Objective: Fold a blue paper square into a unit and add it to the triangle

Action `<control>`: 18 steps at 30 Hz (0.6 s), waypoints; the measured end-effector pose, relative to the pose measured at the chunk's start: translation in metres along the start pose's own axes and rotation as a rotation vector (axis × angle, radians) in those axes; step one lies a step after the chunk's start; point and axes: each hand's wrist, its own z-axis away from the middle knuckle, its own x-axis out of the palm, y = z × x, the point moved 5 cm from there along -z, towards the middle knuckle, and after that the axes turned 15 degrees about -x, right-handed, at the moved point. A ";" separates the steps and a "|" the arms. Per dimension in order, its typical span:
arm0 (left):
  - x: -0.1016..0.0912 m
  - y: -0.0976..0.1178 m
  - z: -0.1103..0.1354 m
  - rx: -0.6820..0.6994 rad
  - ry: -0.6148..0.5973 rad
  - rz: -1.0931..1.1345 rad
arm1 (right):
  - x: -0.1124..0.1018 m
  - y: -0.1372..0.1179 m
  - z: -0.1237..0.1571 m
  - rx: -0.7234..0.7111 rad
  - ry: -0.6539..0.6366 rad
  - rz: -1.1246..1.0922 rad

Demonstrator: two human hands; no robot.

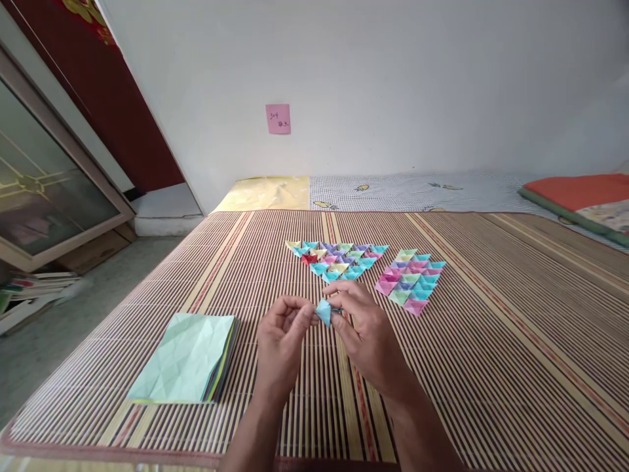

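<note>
Between my two hands is a small piece of folded light-blue paper (324, 312), held above the striped mat. My left hand (285, 328) pinches its left side between thumb and forefinger. On the other side, my right hand (362, 324) grips the paper between thumb and fingers, hiding part of it. Beyond my hands lies a group of small folded paper boats (339, 257) in several colours, set out in rows. A second group of paper boats (411, 278) lies to its right. At the left rests a stack of creased square paper (184, 357), pale green on top.
A striped bamboo mat (491, 367) covers the bed, with patterned cloth (393, 191) behind it. Folded orange and green bedding (580, 196) lies at the far right. A pink note (278, 119) is stuck on the white wall. A glass-panelled door (49, 170) stands at the left.
</note>
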 end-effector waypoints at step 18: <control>0.015 -0.032 -0.006 -0.586 -0.156 0.660 | 0.003 -0.003 0.000 0.046 -0.073 -0.081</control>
